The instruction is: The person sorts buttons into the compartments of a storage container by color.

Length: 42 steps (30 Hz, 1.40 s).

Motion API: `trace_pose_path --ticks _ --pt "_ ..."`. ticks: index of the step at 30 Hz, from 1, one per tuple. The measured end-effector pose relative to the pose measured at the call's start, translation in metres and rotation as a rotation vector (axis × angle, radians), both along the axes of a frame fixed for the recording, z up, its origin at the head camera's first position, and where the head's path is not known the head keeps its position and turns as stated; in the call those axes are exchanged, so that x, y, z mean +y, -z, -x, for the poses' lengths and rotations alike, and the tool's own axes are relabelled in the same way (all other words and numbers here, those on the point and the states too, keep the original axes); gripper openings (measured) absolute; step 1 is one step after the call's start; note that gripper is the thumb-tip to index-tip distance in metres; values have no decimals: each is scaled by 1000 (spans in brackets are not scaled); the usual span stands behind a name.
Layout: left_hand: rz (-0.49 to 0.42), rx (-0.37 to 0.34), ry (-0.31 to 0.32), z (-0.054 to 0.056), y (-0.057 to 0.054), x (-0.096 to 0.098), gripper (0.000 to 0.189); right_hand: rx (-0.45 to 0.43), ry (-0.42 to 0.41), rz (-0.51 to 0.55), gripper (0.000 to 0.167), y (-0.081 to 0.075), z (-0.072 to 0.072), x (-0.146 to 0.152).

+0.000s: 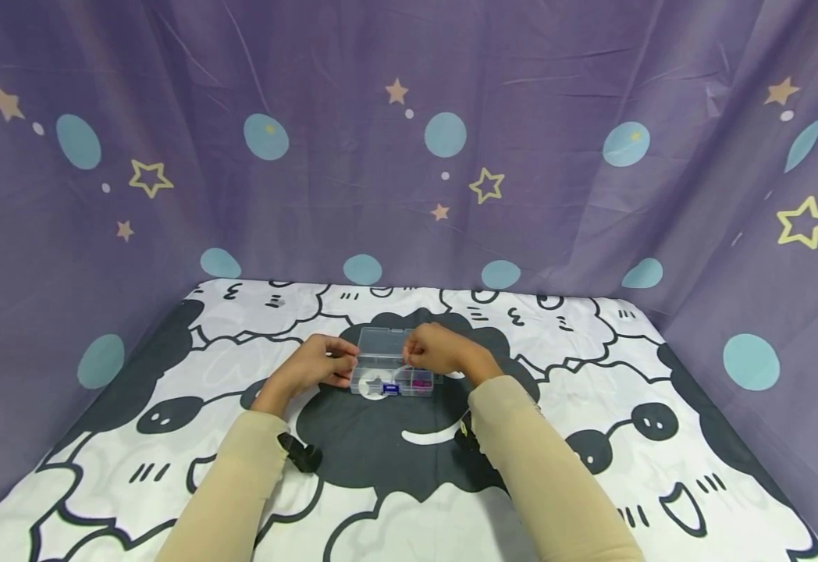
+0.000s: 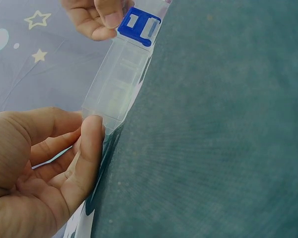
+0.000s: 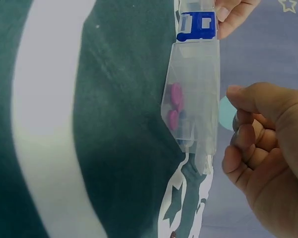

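Observation:
A clear plastic compartment box (image 1: 357,381) sits on the dark patch of the printed cloth, its lid (image 1: 381,341) raised at the back. A blue latch (image 2: 139,27) is on the front. Small magenta pieces (image 3: 175,95) lie in the compartment at the right end. My left hand (image 1: 319,363) pinches the left end of the box between thumb and fingers. Above the right-hand compartments is my right hand (image 1: 437,349), with its fingers curled in toward the thumb. I cannot tell whether something small is between those fingertips.
A cloth (image 1: 381,453) with sheep drawings covers the table. Purple curtains (image 1: 353,195) with stars and blue spots hang behind it and at both sides. Black straps (image 1: 300,453) circle the wrists over beige sleeves (image 1: 240,468).

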State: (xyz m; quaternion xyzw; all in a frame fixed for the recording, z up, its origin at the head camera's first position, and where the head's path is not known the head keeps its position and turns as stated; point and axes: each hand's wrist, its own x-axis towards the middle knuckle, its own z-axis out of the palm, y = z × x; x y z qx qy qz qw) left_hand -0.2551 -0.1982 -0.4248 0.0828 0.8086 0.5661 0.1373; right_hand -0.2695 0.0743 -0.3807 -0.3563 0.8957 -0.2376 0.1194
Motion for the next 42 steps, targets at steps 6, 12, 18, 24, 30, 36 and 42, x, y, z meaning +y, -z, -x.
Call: trace_pose_path --ticks 6,12,18,24,30,36,42 --pt "3 -3 -8 0 -2 0 29 22 42 44 12 2 1 3" --pt "11 3 3 -1 -1 0 30 37 73 58 11 5 2 11" --pt "8 -1 -3 -2 -2 0 30 -10 122 73 11 7 2 24" --pt "6 -3 -3 0 -1 0 29 -40 172 83 14 8 4 39" --pt "7 -6 -3 0 -1 0 30 -19 196 80 15 7 4 53" --pt "15 -9 -5 0 -1 0 31 9 204 96 14 8 5 66" --pt "4 -16 -8 0 -1 0 30 61 207 83 11 9 10 77"
